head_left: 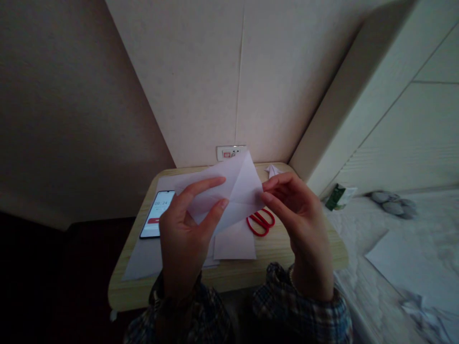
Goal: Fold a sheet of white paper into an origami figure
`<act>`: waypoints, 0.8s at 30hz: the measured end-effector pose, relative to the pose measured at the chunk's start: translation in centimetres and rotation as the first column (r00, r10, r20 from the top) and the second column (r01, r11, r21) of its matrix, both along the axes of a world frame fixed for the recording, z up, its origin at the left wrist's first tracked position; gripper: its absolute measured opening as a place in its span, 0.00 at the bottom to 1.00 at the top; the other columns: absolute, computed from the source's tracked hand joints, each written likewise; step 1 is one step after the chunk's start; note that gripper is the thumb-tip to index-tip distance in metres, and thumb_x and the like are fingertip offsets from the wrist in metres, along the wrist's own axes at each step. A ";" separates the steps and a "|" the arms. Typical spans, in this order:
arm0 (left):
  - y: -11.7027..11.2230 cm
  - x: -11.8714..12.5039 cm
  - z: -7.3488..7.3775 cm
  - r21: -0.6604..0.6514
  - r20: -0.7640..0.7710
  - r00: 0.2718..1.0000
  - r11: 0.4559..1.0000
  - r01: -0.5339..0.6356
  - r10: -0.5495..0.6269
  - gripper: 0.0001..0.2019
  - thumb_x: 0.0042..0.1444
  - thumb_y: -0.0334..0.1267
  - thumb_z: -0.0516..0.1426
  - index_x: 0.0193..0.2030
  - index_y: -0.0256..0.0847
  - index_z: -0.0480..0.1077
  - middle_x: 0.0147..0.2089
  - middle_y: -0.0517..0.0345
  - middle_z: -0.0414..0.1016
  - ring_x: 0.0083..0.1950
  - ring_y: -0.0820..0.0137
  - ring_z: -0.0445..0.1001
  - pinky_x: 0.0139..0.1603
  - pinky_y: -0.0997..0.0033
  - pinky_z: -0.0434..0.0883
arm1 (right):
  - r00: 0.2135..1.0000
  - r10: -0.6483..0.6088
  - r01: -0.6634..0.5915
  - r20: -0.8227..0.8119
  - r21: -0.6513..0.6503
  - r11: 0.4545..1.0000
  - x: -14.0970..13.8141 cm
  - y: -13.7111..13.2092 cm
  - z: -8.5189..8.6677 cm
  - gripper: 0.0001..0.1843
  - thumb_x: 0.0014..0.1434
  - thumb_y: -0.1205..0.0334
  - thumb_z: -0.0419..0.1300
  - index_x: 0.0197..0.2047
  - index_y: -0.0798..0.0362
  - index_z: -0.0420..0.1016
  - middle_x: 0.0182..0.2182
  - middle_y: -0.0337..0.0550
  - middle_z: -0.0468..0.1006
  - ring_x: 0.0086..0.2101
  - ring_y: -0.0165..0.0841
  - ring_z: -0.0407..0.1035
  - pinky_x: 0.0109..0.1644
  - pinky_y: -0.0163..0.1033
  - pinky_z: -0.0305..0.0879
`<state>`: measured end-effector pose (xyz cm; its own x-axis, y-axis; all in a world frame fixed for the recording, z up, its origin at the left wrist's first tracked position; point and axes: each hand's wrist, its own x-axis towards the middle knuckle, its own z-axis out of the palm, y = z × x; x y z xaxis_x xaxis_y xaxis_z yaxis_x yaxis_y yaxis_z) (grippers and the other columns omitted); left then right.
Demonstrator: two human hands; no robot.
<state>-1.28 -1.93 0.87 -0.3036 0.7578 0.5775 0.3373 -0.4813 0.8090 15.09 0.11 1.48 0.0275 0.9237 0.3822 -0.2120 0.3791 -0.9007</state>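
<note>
Both hands pinch a creased white paper sheet (pixel 233 191) above the pale wooden desk (pixel 301 248): left hand (pixel 186 229) at its 7 o'clock corner, right hand (pixel 297 215) at 3 o'clock. Red-handled scissors (pixel 261 221) lie just below the sheet, and a black smartphone (pixel 157 215) sits at the desk's 9 o'clock.

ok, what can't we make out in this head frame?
- Scissors: blades hidden behind the folded paper that the left hand and right hand hold; only the red handles show.
- Phone: screen text too small to read.
- Small white folded piece: mostly behind the right hand's fingertips, shape unclear.
- Green packet: label too small.
- Area left of the table: too dark.
</note>
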 end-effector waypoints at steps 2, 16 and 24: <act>-0.1 0.0 0.0 -0.010 -0.018 1.000 1.000 -0.014 0.014 0.13 0.54 0.34 0.67 0.45 0.54 0.79 0.47 0.68 0.82 0.50 0.67 0.77 0.51 0.65 0.70 | 1.000 0.015 -0.015 0.001 -0.012 1.000 0.1 0.0 0.0 0.07 0.54 0.71 0.67 0.33 0.49 0.77 0.30 0.31 0.76 0.32 0.22 0.73 0.36 0.25 0.70; -0.1 -0.3 0.0 -0.005 -0.020 1.000 1.000 0.016 -0.016 0.18 0.54 0.35 0.66 0.52 0.55 0.77 0.54 0.65 0.80 0.56 0.63 0.75 0.60 0.59 0.72 | 0.991 0.120 -0.122 -0.057 -0.033 0.992 0.3 0.2 -0.2 0.09 0.55 0.72 0.67 0.36 0.48 0.77 0.31 0.33 0.77 0.33 0.24 0.73 0.34 0.27 0.69; 0.0 -0.2 0.1 0.049 -0.084 0.996 0.999 0.013 -0.009 0.17 0.55 0.33 0.65 0.51 0.52 0.77 0.54 0.64 0.79 0.57 0.65 0.75 0.61 0.60 0.71 | 0.991 0.132 -0.133 -0.020 -0.044 0.990 0.5 0.0 -0.2 0.07 0.57 0.71 0.67 0.35 0.48 0.77 0.31 0.32 0.75 0.33 0.23 0.70 0.34 0.27 0.67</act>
<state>-1.52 -1.96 0.99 -0.2445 0.7306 0.6375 0.3977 -0.5241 0.7531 15.60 0.09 1.32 -0.0904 0.9359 0.3403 -0.2733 0.3053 -0.9122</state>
